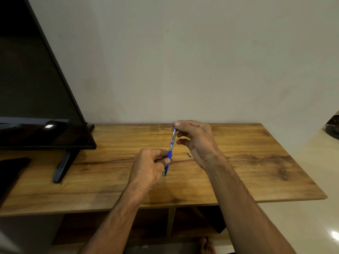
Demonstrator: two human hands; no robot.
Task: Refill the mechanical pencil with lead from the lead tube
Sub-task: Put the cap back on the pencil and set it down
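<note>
A blue and clear mechanical pencil [171, 144] stands almost upright above the wooden table [247, 162], tip pointing down. My left hand [148, 166] grips its blue lower part between thumb and fingers. My right hand [196, 139] pinches the pencil's top end with thumb and forefinger. A small dark and silver piece [189, 154] lies on the table just right of the pencil, under my right hand. I cannot tell whether it is the pencil's cap or the lead tube.
A black flat screen [36, 88] on a dark stand [62, 167] fills the left of the table. A dark flat object [12, 169] lies at the far left edge. A wall stands right behind the table. My bare foot [207, 245] shows below on the pale floor.
</note>
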